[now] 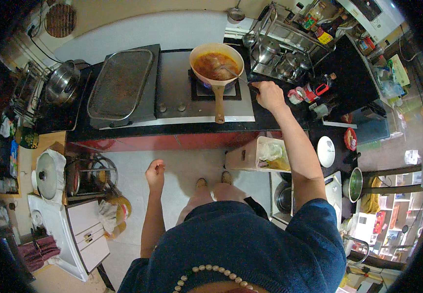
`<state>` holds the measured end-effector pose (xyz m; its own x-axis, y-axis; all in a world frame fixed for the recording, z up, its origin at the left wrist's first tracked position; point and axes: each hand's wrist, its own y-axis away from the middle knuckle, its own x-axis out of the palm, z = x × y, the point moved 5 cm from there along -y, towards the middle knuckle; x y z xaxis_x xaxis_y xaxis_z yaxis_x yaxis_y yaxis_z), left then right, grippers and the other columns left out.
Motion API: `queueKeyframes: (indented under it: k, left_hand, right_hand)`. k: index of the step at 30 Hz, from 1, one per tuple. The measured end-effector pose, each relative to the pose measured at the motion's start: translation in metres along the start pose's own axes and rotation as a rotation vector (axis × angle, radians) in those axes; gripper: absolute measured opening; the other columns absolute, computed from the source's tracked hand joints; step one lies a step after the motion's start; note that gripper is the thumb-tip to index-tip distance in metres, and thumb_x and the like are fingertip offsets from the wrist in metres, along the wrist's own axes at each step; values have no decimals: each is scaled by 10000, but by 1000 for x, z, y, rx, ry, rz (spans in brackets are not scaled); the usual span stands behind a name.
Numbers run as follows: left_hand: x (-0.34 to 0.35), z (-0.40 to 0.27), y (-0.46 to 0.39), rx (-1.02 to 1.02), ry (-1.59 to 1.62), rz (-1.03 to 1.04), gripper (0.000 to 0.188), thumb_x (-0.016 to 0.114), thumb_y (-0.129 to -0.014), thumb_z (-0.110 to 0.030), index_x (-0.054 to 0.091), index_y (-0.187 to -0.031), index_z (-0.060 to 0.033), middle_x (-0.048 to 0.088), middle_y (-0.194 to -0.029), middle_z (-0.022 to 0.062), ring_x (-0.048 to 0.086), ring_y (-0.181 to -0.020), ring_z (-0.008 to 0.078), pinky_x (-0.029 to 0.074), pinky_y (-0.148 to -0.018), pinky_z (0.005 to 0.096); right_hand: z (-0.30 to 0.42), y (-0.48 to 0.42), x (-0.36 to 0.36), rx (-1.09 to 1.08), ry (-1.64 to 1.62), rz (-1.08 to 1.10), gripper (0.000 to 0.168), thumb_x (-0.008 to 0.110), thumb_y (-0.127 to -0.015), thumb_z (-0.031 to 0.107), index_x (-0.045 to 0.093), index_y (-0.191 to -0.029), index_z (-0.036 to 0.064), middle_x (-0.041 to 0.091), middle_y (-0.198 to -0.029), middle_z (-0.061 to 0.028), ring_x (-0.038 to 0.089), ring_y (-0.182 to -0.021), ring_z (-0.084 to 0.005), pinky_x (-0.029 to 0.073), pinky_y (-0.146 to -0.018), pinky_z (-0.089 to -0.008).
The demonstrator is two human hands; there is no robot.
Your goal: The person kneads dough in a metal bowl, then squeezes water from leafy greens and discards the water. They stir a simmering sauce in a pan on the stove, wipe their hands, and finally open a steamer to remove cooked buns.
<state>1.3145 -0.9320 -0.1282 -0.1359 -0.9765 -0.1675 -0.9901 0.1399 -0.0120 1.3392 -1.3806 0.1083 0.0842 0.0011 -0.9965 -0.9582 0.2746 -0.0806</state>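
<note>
My right hand (270, 96) grips the dark handle of a metal cooking spoon or ladle (229, 69). Its head dips into a reddish-orange, oily broth (211, 62), so its exact shape is hidden. The broth is in a cream-coloured pan (241, 58), whose wooden handle (218, 104) points toward me. Blue flame shows under the pan on the gas burner (235, 91). Hanging over the floor, away from the stove, my left hand (155, 173) has its fingers curled in and holds nothing visible.
A mesh-topped rectangular tray (121, 84) covers the stove's left side. Pots and bottles crowd the rack (281, 55) at right. Below my right forearm stands a bin (244, 155) with plastic bags. A white plate (325, 151) and a metal bowl (355, 185) sit along the right counter.
</note>
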Motion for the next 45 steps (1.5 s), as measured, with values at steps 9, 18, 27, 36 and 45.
queueKeyframes:
  k: [9, 18, 27, 36, 45]
  left_hand:
    - [3, -11, -1, 67, -23, 27, 147, 516, -824, 41, 608, -926, -14, 598, -773, 27, 537, -674, 83, 447, -607, 219]
    - [3, -20, -2, 35, -89, 34, 156, 537, -800, 29, 616, -926, -18, 607, -776, 23, 527, -673, 81, 433, -605, 220]
    - [3, -6, 4, 49, -85, 3, 147, 541, -790, 36, 614, -907, -16, 600, -762, 27, 536, -681, 87, 444, -620, 226]
    - [7, -13, -9, 59, -41, 1, 222, 484, -771, 75, 608, -937, -5, 600, -774, 42, 560, -701, 99, 460, -639, 232]
    - [13, -13, -9, 30, -116, 25, 174, 528, -803, 44, 604, -951, -8, 597, -785, 33, 541, -693, 95, 450, -637, 228]
  right_hand:
    - [4, -12, 13, 56, -115, 14, 386, 582, -729, 65, 650, -1101, 142, 653, -950, -177, 628, -887, -342, 510, -792, -426]
    - [4, -43, 46, 76, -277, -113, 369, 610, -708, 77, 647, -1075, 82, 645, -917, -205, 631, -873, -341, 511, -776, -400]
    - [-11, -11, -1, -18, -538, 138, 391, 647, -665, 15, 654, -1055, 39, 643, -962, -224, 633, -911, -334, 492, -828, -371]
    - [-14, -15, -13, -86, -426, -37, 370, 629, -701, 23, 638, -1070, 4, 674, -836, -168, 649, -739, -228, 507, -710, -317]
    - [-18, -18, 11, 52, -525, 20, 370, 649, -681, 72, 650, -1047, 16, 647, -955, -222, 630, -922, -335, 489, -832, -372]
